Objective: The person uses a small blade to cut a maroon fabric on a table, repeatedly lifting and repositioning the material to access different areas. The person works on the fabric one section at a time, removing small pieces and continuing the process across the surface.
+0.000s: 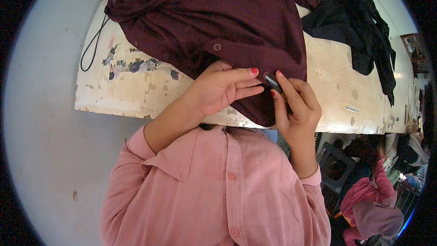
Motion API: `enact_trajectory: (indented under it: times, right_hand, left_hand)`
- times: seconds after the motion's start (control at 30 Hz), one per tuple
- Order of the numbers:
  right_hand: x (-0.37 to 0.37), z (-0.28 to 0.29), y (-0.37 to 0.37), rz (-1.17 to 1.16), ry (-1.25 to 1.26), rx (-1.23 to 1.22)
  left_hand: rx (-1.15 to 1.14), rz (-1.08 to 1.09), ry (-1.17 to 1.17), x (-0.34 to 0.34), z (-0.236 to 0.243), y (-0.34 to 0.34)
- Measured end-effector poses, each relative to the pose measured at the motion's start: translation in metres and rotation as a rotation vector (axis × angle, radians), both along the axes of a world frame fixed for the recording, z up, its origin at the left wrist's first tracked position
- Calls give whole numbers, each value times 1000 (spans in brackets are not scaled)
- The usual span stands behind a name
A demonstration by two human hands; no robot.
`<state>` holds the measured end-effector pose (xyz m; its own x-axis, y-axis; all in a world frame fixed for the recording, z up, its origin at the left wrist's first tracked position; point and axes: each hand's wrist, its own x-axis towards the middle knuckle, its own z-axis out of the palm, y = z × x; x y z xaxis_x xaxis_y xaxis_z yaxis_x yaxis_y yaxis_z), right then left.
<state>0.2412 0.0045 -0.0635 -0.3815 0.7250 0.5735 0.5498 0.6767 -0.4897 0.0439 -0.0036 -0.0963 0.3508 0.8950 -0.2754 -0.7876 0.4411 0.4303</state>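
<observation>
A maroon button-up garment (255,23) is spread over the table, its buttoned edge hanging over the near side toward me. My right hand (296,102) pinches a small pair of thread snips (272,82) between thumb and fingers. Their pale metal tip points left, at a button near the garment's edge. Just left of the tip, my left hand (221,86) lies against the cloth with palm turned up. Its thumb and fingers are stretched out and apart. Another button (217,47) shows farther up the same strip. The snips' handles are mostly hidden by my right fingers.
The worn, pale table (337,73) has a chipped near edge close to my body. Black cloth (359,27) lies at its far right. A black cord loop (86,57) hangs at the left. Beyond the table at right, a person in pink (371,205) sits near a grey plastic stool (336,166).
</observation>
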Motion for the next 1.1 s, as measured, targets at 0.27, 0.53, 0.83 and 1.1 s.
enact_trajectory:
  times: [0.27,0.53,0.83,1.1]
  right_hand:
    - [2,3,0,18,-17,-13]
    - [-2,4,2,25,-58,49]
    - [-3,4,4,23,-53,43]
    - [-3,-1,6,38,9,7]
  left_hand:
    - [25,2,-10,0,3,-1]
    - [30,-17,41,1,3,-3]
    - [-15,15,32,0,3,-3]
    - [7,31,8,1,4,-3]
